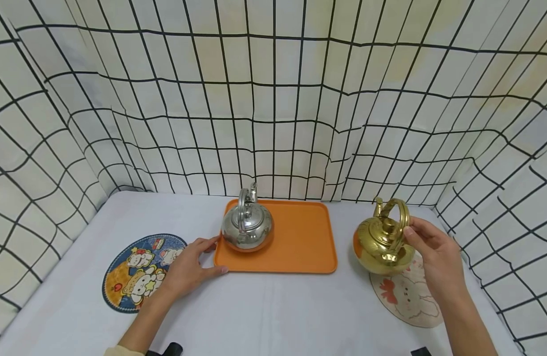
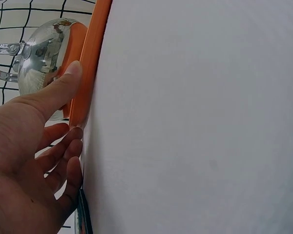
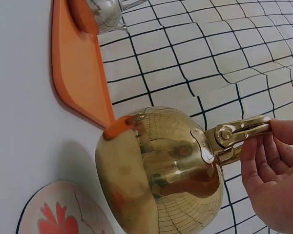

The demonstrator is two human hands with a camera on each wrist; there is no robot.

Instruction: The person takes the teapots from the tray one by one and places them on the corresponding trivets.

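Observation:
My right hand pinches the raised handle of a gold teapot between thumb and fingers. The teapot hangs over the table, overlapping a round bunny-print placemat; its shiny side fills the middle of the right wrist view. A silver teapot stands upright at the left end of an orange tray, its handle up and spout toward the back. My left hand holds the tray's front left corner, thumb at the front edge and fingers along the left side. In the left wrist view the thumb lies against the tray's rim.
A round blue placemat with cartoon animals lies left of the tray, partly behind my left wrist. White cloth covers the table. White walls with a black grid enclose the back and both sides.

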